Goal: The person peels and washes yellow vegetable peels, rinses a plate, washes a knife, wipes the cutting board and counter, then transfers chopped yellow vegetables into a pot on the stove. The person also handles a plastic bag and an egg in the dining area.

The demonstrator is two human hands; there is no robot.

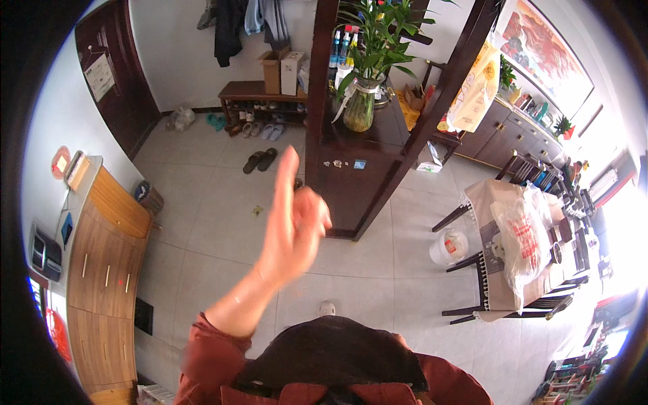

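Observation:
My left hand (298,223) is raised in front of me over the tiled floor, slightly blurred. One digit points up and away while the others are curled; nothing shows in the hand. Behind its fingers, without clear contact, stands a dark wooden partition cabinet (354,197). On the cabinet's ledge a glass vase (360,109) holds leafy green stalks (379,30). My right hand is out of view; the right sleeve (450,377) runs down beside a black cloth (334,354) at my chest. A light shoe tip (327,308) pokes out beyond that cloth.
Dark slippers (259,160) and a small wrapper (258,210) lie on the floor. A shoe bench (243,90) bears cardboard boxes. At left are a wooden cabinet (104,263) and a waste bin (149,197). At right, a cloth-covered table (481,195) has a white bucket (448,248) beside it.

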